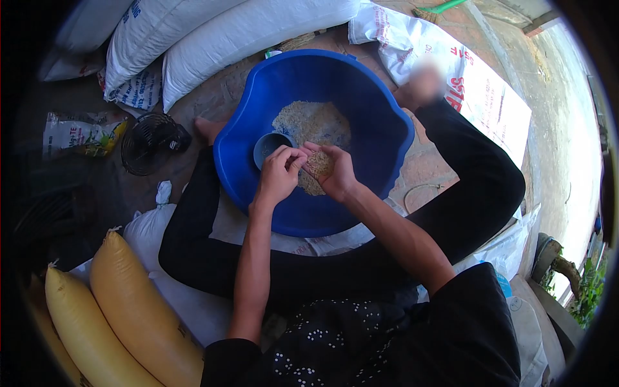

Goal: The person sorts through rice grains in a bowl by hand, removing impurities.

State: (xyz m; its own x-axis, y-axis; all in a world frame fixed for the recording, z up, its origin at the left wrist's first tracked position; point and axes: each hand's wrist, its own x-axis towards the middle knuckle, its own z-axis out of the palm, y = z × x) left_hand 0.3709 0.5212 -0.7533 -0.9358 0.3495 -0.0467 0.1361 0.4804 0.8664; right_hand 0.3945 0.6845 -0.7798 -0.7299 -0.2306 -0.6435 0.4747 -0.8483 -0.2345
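Between my crossed legs stands a large blue basin (380, 129) with pale grain (322, 119) spread over its bottom. My right hand (336, 173) is palm up over the basin, cupped around a small heap of grain. Beside it my left hand (280, 175) has its fingers pressed together at the edge of that heap; what they pinch, if anything, is too small to make out. A small grey-blue bowl (263, 147) sits inside the basin, partly hidden behind my left hand.
White sacks (238, 48) lie at the upper left, with a black fan (151, 143) and a printed packet (80, 134) below them. Full yellow sacks (138, 303) lie at the lower left. A flat white sack (474, 90) is under my foot at the upper right.
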